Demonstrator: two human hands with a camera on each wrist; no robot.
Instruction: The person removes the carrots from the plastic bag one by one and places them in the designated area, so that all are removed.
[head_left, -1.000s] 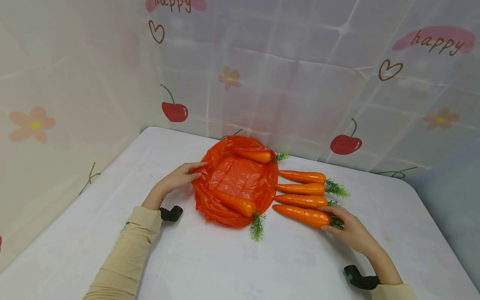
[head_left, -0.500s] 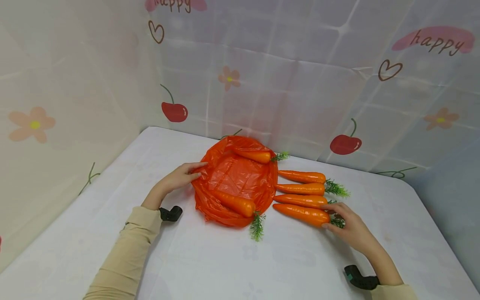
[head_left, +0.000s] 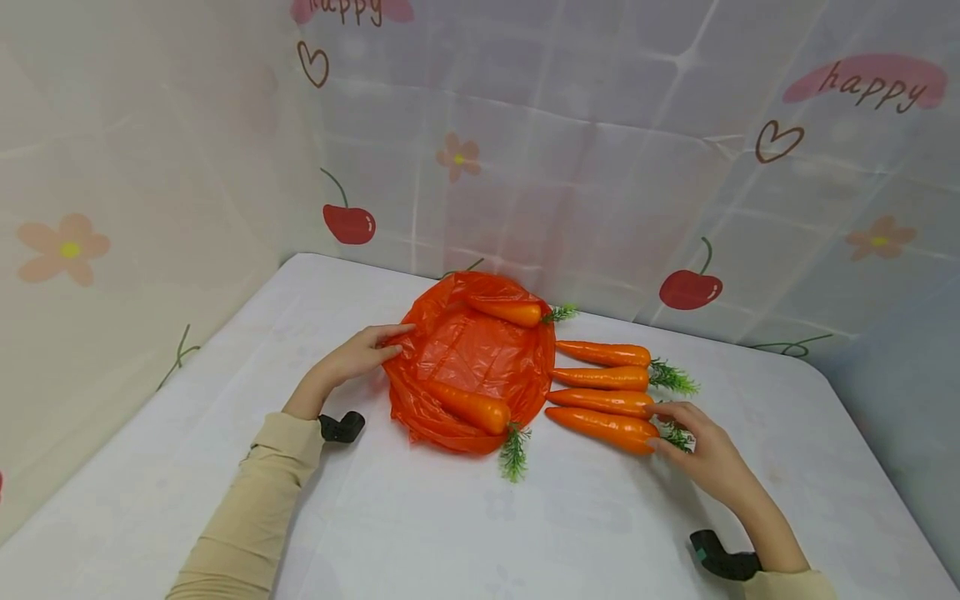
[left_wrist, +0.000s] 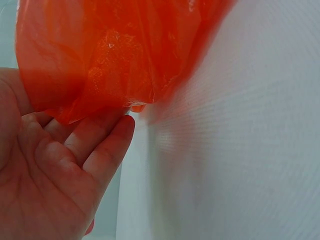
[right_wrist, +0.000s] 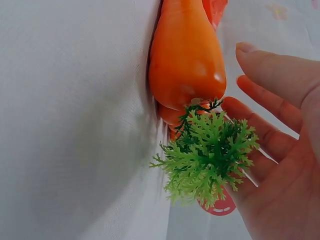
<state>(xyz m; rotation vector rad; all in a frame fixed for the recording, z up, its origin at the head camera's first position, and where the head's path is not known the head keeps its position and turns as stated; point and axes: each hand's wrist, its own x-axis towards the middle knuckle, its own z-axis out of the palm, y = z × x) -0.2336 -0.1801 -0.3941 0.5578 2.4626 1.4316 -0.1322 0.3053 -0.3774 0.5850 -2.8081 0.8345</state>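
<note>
A red-orange plastic bag [head_left: 480,350] lies spread on the white table with its mouth upward. One carrot [head_left: 480,410] with a leafy green top lies across its near side, another carrot [head_left: 517,312] across its far side. At the bag's left rim my left hand [head_left: 358,352] holds the thin plastic between thumb and fingers; the film hides part of the fingers in the left wrist view. My right hand [head_left: 708,454] hovers over the leafy end of the nearest carrot [head_left: 607,428] in a row, thumb and fingers apart; the right wrist view shows a gap to that carrot [right_wrist: 187,55].
More carrots lie side by side in the row, among them the farthest carrot [head_left: 609,353], tips toward the bag. A printed cloth backdrop [head_left: 525,183] rises behind the table. Each wrist wears a black device, such as the left one [head_left: 343,427].
My right hand has let go of the nearest carrot, its thumb and fingers drawing slightly up and away. My left hand, the bag and the carrots look unmoved.
</note>
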